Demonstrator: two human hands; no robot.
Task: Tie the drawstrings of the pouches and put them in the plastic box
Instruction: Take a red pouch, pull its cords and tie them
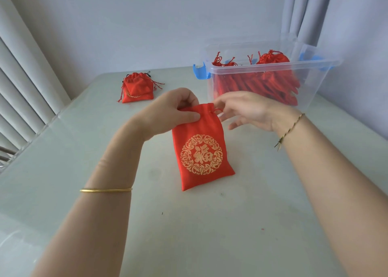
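Note:
A red pouch [200, 151] with a round gold emblem hangs upright over the middle of the table, its bottom edge touching the top. My left hand [170, 112] pinches its upper left corner between thumb and fingers. My right hand [247, 111] pinches the red drawstring [218, 110] at the pouch's upper right corner, the other fingers spread. The clear plastic box [315, 75] with blue latches stands at the back right and holds several red pouches with tied strings.
A small pile of red pouches [137, 88] lies at the back left of the pale table [189, 224]. Vertical blinds run along the left side, a curtain hangs behind the box, and a wall closes the far side.

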